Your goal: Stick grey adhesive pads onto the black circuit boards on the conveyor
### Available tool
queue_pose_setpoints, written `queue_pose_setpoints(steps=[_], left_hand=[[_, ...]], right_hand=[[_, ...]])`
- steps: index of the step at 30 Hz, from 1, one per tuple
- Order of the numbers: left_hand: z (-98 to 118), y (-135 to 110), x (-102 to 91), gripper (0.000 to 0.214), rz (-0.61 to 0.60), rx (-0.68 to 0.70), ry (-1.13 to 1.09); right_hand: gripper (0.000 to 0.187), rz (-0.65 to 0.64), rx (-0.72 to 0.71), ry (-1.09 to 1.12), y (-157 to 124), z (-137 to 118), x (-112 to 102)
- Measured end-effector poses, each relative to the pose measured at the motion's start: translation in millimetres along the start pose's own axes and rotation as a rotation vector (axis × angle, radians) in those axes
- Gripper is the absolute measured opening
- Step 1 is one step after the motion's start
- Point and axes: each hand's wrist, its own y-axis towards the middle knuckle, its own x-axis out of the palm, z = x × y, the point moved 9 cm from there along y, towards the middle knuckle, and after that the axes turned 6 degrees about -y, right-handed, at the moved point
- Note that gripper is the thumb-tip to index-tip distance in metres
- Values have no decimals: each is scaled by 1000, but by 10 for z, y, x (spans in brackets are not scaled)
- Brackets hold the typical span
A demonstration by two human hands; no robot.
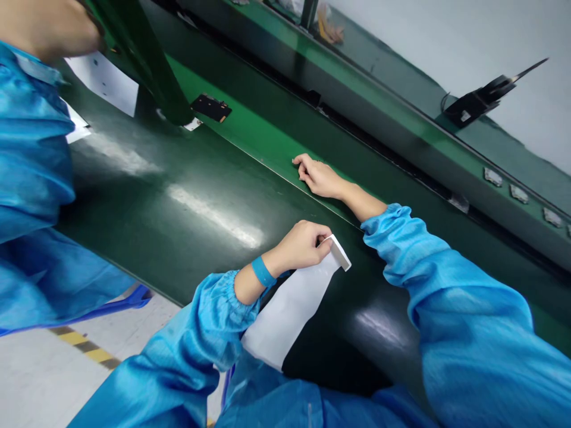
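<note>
The left hand point(310, 244) is clamped on the top edge of a white sheet point(292, 315), which slopes toward the lap. Apart from it, the right hand point(320, 177) curls by the table's point(214, 184) seam with the green strip point(254, 134); I cannot tell whether it holds anything. Table surface stretches leftward.

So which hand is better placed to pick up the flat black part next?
Probably the right hand: it appears empty and is nearer the flat black part, while the left hand grips the white sheet.
</note>
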Motion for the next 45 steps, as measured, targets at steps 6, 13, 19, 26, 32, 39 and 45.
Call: queue_pose_setpoints(steps=[6,13,19,26,32,39,45], left_hand=[[-30,-5,19,24,-10,-17,3],[-10,-12,14,27,-10,-21,9],[-49,-8,17,25,-17,-9,16],[4,-28,78,25,-48,-5,8],[47,-41,153,21,-91,-21,11],[72,-58,222,28,-125,11,49],[116,-50,255,33,-103,83,110]], right_hand=[[37,-13,32,-65,-127,-31,-33],[39,-50,49,-132,-258,-105,-63],[53,-41,170,-225,-376,-67,-78],[76,131,393,113,-458,523,-392],[33,161,415,642,276,401,-365],[20,104,337,604,1627,-238,-109],[23,5,251,453,2254,-464,28]])
